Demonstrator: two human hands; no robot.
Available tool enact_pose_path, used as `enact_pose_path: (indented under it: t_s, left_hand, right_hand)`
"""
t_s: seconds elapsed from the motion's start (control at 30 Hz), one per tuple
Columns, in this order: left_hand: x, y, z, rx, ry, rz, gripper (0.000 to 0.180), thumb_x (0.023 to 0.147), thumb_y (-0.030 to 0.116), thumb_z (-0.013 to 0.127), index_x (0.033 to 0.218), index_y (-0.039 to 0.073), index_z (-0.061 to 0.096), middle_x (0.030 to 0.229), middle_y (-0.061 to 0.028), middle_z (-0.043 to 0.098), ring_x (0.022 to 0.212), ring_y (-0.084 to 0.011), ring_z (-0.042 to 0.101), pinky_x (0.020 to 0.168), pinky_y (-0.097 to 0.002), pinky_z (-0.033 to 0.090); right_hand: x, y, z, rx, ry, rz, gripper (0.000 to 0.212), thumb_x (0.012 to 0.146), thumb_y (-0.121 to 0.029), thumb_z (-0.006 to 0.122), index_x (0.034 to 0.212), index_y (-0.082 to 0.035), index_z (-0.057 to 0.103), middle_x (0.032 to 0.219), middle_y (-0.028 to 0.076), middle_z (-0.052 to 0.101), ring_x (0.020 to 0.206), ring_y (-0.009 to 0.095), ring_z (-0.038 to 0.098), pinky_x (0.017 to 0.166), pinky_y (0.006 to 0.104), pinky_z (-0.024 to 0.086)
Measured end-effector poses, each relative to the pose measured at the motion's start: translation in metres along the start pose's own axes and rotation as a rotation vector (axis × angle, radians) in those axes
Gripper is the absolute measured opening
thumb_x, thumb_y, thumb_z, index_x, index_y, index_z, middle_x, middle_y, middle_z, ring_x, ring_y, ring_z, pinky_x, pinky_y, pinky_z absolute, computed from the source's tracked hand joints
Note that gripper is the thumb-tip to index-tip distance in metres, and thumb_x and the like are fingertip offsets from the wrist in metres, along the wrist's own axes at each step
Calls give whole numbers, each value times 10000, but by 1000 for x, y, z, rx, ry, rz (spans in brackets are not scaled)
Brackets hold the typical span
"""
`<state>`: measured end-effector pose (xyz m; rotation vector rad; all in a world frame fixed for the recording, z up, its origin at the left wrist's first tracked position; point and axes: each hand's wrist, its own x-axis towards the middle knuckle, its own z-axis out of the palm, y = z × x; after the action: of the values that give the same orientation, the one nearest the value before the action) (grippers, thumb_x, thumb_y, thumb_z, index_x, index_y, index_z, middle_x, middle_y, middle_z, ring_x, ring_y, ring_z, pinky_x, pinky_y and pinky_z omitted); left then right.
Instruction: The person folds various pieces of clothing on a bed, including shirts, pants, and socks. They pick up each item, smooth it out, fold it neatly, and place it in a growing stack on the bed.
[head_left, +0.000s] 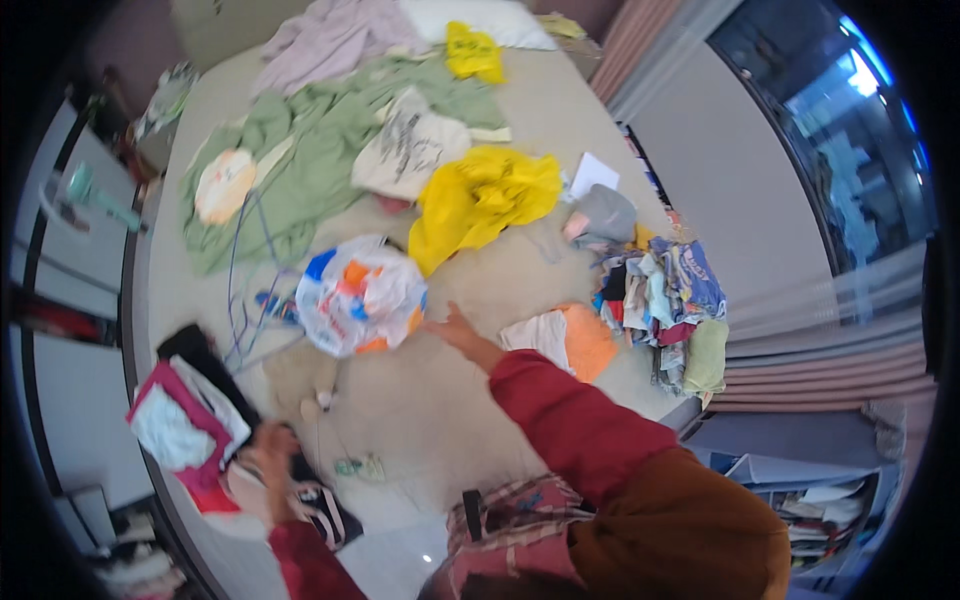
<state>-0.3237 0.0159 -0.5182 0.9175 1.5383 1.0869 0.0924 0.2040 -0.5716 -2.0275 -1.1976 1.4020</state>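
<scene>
My right hand (458, 332) reaches over the bed with its fingers stretched out and apart, close to the right side of a crumpled white plastic bag (345, 305) with orange and blue print. It holds nothing that I can see. My left hand (268, 465), somewhat blurred, hovers at the bed's left edge with fingers extended. Beneath it lies a pink and black bag or garment (310, 500). Just beyond are folded clothes in magenta (205, 430) and black (210, 365). Past the white bag spreads a yellow plastic bag (480, 205).
Folded clothes (670, 290) are stacked at the bed's right edge, near an orange and white cloth (570, 340). A green blanket (310, 130) and a cream cloth bag (410, 150) lie farther back. Purple cord (235, 290) loops at left. An open drawer (820, 520) stands at lower right.
</scene>
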Motion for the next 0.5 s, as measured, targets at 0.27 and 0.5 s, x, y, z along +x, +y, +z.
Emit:
enact_pose_path:
  t_s: [0.27,0.5]
  left_hand:
    - [-12,58,178,-420,-32,-323,636,920,347,531,1391,61,214,1257,-175,462,1037,-279,570,816,-415,506]
    - [12,32,209,-480,-63,-308,462,719,-122,575,1159,-3,501,1064,-85,594,947,-201,591,800,-300,476]
  right_hand:
    - [-16,-46,53,29,-251,-481,465,739,-207,594,1170,-54,508,1073,193,577,902,330,607,752,416,482]
    - [-120,12,-20,-225,-826,-737,393,801,-215,627,1139,-41,528,1013,162,612,939,293,586,796,388,452]
